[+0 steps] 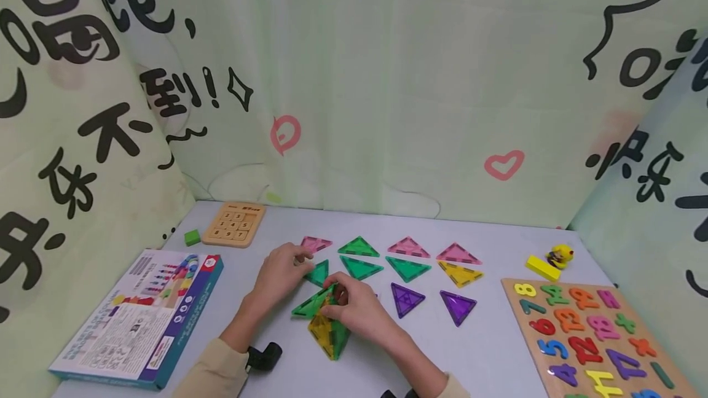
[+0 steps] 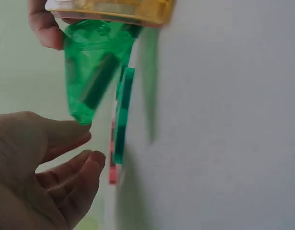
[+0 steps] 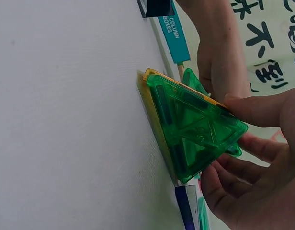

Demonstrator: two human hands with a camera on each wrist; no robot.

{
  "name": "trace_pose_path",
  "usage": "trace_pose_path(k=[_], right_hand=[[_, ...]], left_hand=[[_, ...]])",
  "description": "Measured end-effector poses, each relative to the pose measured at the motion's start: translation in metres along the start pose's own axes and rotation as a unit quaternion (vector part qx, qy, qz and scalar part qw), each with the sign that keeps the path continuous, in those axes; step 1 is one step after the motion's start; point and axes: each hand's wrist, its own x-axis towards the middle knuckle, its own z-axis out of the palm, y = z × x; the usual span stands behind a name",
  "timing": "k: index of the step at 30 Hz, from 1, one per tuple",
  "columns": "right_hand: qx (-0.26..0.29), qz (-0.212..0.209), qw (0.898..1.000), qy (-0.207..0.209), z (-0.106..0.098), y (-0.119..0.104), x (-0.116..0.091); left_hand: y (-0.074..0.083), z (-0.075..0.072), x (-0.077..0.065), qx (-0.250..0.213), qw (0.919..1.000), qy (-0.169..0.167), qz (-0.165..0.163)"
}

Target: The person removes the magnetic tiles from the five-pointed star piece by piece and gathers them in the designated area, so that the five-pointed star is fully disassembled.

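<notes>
My right hand pinches a joined cluster of triangular magnetic tiles, thumb on one side and fingertips on the other. In the cluster a yellow tile meets green tiles; another green tile sticks out to the left. My left hand hovers beside it, thumb and fingers parted with nothing between them. In the left wrist view, its thumb tip is at the corner of a green tile; I cannot tell whether they touch. A loose teal triangle tile lies under the left fingers, a pink one just behind.
Further triangle tiles lie in rows: green, pink, yellow and purple. A box is at the left, a wooden number puzzle behind. At right are a number board, yellow block and small figure.
</notes>
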Motion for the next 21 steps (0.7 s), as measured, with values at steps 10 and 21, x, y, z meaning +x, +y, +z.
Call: trace_pose_path(k=[10, 21], right_hand=[[0.016, 0.000, 1.000, 0.002, 0.001, -0.001, -0.001], [0.010, -0.007, 1.000, -0.007, 0.001, 0.002, -0.003]], left_hand=[[-0.013, -0.027, -0.019, -0.130, 0.9543, -0.266, 0.037], [-0.022, -0.032, -0.021, -0.112, 0.9606, -0.251, 0.042]])
